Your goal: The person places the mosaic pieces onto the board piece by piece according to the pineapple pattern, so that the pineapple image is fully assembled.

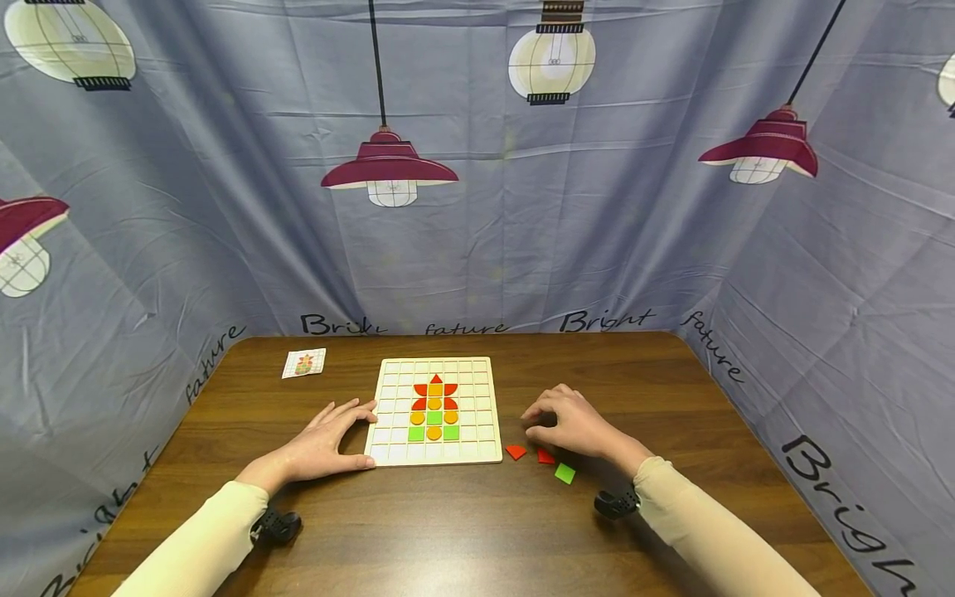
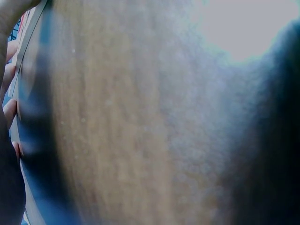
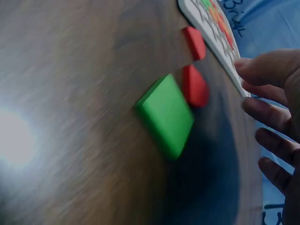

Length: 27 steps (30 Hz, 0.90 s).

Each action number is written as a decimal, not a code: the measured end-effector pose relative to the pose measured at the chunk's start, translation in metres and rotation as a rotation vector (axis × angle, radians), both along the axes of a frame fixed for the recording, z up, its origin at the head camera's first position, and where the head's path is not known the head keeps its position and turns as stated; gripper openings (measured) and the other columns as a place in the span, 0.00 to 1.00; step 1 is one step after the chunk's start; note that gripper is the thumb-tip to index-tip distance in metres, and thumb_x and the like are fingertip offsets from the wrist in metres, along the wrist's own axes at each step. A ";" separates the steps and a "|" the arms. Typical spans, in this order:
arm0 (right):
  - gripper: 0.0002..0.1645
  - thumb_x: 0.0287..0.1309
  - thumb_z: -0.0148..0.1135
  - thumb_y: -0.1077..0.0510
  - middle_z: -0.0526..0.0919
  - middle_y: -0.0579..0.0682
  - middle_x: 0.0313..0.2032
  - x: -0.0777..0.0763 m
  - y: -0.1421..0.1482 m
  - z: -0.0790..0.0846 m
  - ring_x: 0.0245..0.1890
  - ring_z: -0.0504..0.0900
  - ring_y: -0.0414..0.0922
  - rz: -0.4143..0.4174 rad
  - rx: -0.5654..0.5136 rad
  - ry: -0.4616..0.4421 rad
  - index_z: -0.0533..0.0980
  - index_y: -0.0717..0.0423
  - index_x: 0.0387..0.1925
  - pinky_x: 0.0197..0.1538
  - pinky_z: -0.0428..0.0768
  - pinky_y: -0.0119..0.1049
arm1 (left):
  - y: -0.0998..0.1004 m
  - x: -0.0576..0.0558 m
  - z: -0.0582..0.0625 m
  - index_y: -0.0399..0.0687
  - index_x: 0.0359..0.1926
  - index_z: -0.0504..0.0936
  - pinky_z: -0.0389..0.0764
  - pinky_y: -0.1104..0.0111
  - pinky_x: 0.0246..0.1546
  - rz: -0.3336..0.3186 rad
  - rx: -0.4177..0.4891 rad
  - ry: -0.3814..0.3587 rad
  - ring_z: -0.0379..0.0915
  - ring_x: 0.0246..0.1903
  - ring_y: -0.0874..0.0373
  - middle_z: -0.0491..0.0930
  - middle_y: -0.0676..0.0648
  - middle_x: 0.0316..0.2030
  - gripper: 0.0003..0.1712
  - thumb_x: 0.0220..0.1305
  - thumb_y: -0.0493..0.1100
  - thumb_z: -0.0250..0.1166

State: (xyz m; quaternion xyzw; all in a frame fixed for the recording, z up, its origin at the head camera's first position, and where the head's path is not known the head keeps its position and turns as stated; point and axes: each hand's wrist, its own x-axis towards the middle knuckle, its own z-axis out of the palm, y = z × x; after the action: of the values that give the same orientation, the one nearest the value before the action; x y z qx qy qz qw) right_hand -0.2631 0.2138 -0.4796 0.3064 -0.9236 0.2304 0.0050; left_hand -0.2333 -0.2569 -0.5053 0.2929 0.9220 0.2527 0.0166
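A cream gridded board (image 1: pixel 477 452) lies mid-table, bearing a pattern of red, yellow, orange and green flat pieces (image 1: pixel 435 418). My left hand (image 1: pixel 321 444) touches the board's left edge with spread fingertips and thumb; the left wrist view shows only part of those fingers (image 2: pixel 10 112). To the right of the board, my right hand (image 1: pixel 574 423) hovers low with loosely bent fingers and nothing visible between them. Beneath and beside it lie a red piece (image 1: pixel 516 452), a second red piece (image 1: pixel 546 457) and a green square tile (image 1: pixel 564 473), seen large in the right wrist view.
A small white card (image 1: pixel 304 363) with a printed coloured pattern lies at the back left of the brown wooden table (image 1: pixel 418 531). Blue-grey curtains (image 1: pixel 477 249) with printed lamps and lettering enclose the table's back and sides. Each wrist wears a black device (image 1: pixel 616 503).
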 end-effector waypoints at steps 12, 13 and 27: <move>0.12 0.55 0.76 0.45 0.81 0.31 0.38 0.016 0.025 -0.009 0.42 0.72 0.38 0.083 0.012 -0.088 0.87 0.34 0.43 0.47 0.72 0.40 | 0.000 0.000 -0.001 0.53 0.62 0.75 0.44 0.36 0.73 0.008 -0.004 0.001 0.52 0.75 0.37 0.63 0.45 0.76 0.39 0.59 0.70 0.70; 0.12 0.56 0.76 0.45 0.81 0.31 0.39 0.016 0.026 -0.009 0.43 0.72 0.38 0.087 0.014 -0.096 0.87 0.34 0.43 0.47 0.72 0.40 | 0.000 0.000 -0.001 0.53 0.62 0.75 0.44 0.36 0.73 0.008 -0.005 0.002 0.52 0.75 0.37 0.63 0.45 0.76 0.39 0.59 0.70 0.70; 0.11 0.54 0.77 0.41 0.78 0.30 0.36 0.016 0.028 -0.018 0.41 0.71 0.36 0.064 0.008 -0.018 0.84 0.33 0.38 0.47 0.71 0.39 | 0.002 -0.001 -0.001 0.53 0.62 0.75 0.44 0.36 0.73 0.002 -0.007 0.007 0.52 0.75 0.36 0.63 0.45 0.75 0.39 0.59 0.69 0.71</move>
State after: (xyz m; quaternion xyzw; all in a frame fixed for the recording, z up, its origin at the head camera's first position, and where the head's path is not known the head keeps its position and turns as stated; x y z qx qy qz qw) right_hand -0.2471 0.2414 -0.4977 0.3337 -0.9143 0.2292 -0.0119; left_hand -0.2338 -0.2553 -0.5060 0.2927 0.9233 0.2482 0.0140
